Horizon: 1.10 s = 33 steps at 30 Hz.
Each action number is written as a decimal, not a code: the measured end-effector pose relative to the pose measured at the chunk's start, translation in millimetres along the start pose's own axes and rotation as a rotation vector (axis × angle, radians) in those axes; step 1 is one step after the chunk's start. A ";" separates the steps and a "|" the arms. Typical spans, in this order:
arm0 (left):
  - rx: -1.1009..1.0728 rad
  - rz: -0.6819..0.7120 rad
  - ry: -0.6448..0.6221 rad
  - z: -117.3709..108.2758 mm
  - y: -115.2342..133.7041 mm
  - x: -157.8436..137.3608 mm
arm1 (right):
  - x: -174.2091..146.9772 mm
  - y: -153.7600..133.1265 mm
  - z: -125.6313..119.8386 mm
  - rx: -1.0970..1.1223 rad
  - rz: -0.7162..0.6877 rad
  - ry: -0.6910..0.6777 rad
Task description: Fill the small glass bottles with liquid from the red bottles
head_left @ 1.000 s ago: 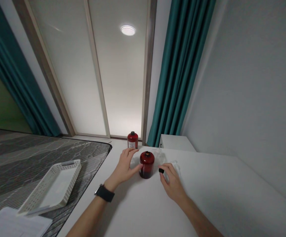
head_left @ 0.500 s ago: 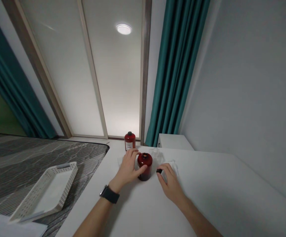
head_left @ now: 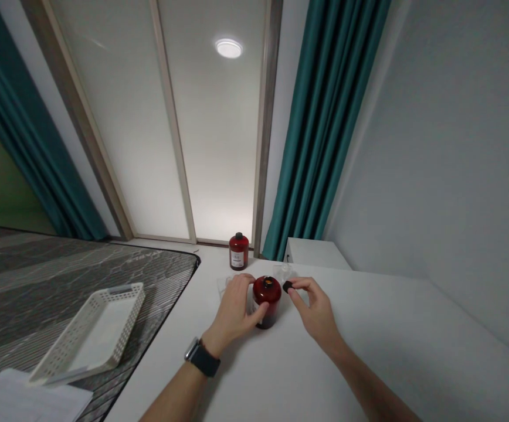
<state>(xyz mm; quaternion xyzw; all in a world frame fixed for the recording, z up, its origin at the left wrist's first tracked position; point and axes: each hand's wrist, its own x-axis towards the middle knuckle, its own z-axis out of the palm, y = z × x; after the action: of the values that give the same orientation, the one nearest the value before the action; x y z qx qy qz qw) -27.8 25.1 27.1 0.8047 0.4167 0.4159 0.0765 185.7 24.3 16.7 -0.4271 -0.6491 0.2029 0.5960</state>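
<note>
A dark red, see-through bottle (head_left: pixel 267 293) stands upright on the white table, its narrow neck uncapped. My left hand (head_left: pixel 236 308) is wrapped round its left side, with the thumb across the front; part of the label is hidden. Between the thumb and fingers of my right hand (head_left: pixel 316 308) is a small black cap (head_left: pixel 287 286), just right of the bottle's shoulder and apart from the neck. Farther back stands a second red bottle (head_left: pixel 238 252) with a dark cap and a white label. Clear crumpled plastic (head_left: pixel 284 271) lies behind the near bottle.
On the left, a white perforated basket (head_left: pixel 133 305) rests on a grey patterned surface (head_left: pixel 162 269), beside white paper sheets (head_left: pixel 30 398). A white cabinet (head_left: pixel 318 254) stands beyond the white table (head_left: pixel 390 328), below a teal curtain (head_left: pixel 325 129).
My right hand has lifted the cap slightly, bringing it closer to the near bottle's top. My left hand stays round the bottle. The whole view has shifted a little.
</note>
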 end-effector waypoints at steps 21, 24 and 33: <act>-0.068 -0.031 0.013 9.0 -2.3 -5.2 | 38.4 -27.0 19.7 -0.071 -0.240 -0.242; -0.068 -0.033 0.014 9.0 -2.6 -5.1 | 37.1 -27.2 20.6 -0.074 -0.264 -0.269; -0.070 -0.033 0.026 8.3 -0.7 -4.3 | 30.4 -25.2 24.8 -0.133 -0.249 -0.258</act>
<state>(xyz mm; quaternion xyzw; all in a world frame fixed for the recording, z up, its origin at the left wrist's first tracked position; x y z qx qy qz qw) -23.4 24.3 18.8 0.7890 0.4161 0.4394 0.1060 156.6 40.6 49.3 -0.3521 -0.7800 0.1374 0.4987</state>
